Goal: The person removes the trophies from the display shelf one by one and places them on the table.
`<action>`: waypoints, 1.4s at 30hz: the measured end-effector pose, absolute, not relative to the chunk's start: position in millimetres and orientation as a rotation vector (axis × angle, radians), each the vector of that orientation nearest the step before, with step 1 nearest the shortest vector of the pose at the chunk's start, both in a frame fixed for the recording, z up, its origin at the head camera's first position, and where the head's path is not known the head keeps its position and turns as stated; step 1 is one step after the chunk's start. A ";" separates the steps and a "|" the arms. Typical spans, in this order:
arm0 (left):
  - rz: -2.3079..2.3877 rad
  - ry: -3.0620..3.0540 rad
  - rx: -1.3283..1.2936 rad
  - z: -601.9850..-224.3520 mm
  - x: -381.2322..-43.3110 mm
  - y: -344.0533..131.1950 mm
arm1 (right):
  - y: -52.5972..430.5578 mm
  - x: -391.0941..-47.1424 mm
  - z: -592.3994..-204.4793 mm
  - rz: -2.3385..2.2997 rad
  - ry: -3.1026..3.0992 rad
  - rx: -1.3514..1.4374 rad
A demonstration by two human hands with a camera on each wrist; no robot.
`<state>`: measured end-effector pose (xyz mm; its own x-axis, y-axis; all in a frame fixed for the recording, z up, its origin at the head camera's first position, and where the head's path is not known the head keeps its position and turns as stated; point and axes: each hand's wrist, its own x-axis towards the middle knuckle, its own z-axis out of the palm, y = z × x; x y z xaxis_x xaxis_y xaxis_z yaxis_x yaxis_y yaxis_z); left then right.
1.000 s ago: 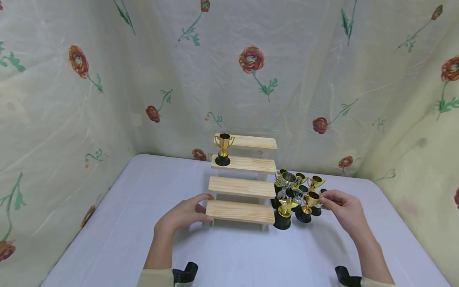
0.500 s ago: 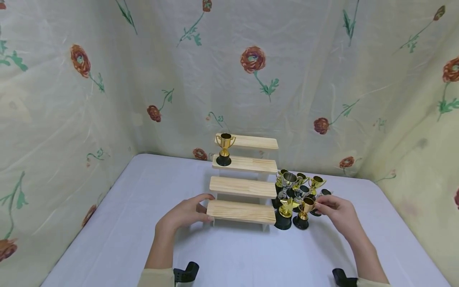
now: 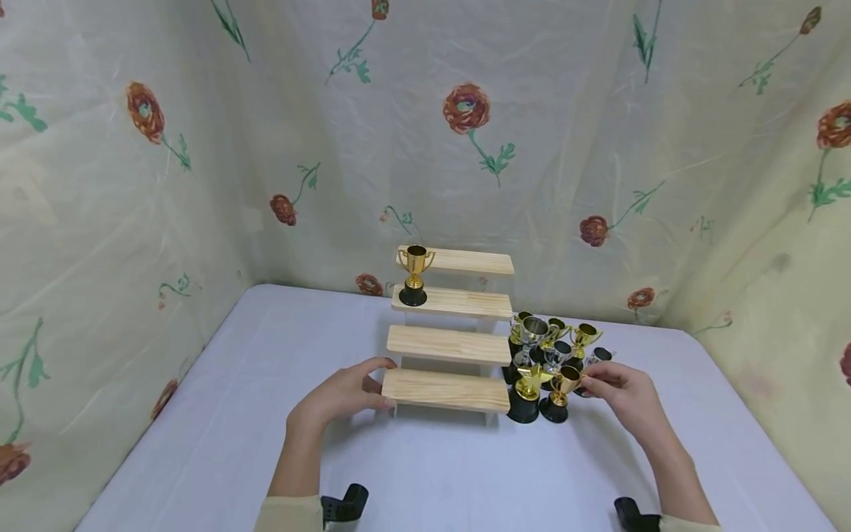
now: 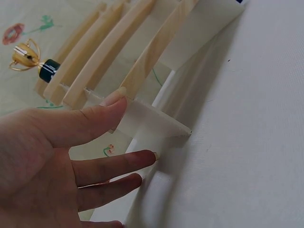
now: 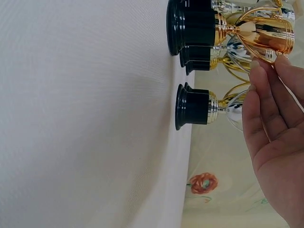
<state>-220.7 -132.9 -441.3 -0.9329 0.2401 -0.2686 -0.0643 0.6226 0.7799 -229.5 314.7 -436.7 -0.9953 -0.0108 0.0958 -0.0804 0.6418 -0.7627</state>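
In the head view my right hand (image 3: 621,391) pinches a handle of a copper-gold trophy cup (image 3: 566,380) by its fingertips. Its black base (image 5: 197,26) shows upright in the right wrist view. A gold star trophy (image 3: 530,384) stands just left of this cup, with several gold and silver trophy cups (image 3: 534,332) grouped behind. My left hand (image 3: 342,399) holds the left end of the lowest board on a four-step wooden display stand (image 3: 447,391), thumb at the front and index finger toward the back. The other left fingers (image 4: 114,168) extend below the board, apart from it.
One gold trophy cup (image 3: 414,275) stands at the left end of the stand's second-highest board. White cloth covers the table (image 3: 439,473). A flower-patterned curtain (image 3: 372,148) hangs behind and at both sides.
My right hand has moved the copper-gold cup a little toward the front and left, nearer the star trophy. My left hand stays at the stand's end.
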 end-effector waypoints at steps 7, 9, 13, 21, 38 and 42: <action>1.214 2.504 0.121 -442.2 -220.9 -132.9 | 317.0 -228.9 -438.3 1.322 -2.802 0.086; 1.210 2.506 0.122 -441.7 -221.0 -133.0 | 318.1 -228.1 -438.1 1.307 -2.821 0.091; 1.210 2.503 0.132 -441.7 -220.9 -133.4 | 319.8 -226.7 -435.1 1.246 -2.853 0.115; 1.213 2.506 0.135 -442.3 -221.3 -133.6 | 321.3 -224.3 -422.5 1.126 -2.880 0.177; 1.226 2.498 0.134 -441.4 -221.4 -132.9 | 311.8 -223.0 -392.5 1.016 -2.762 0.235; 1.227 2.499 0.137 -442.6 -222.3 -133.4 | 302.5 -226.5 -385.9 0.978 -2.742 0.260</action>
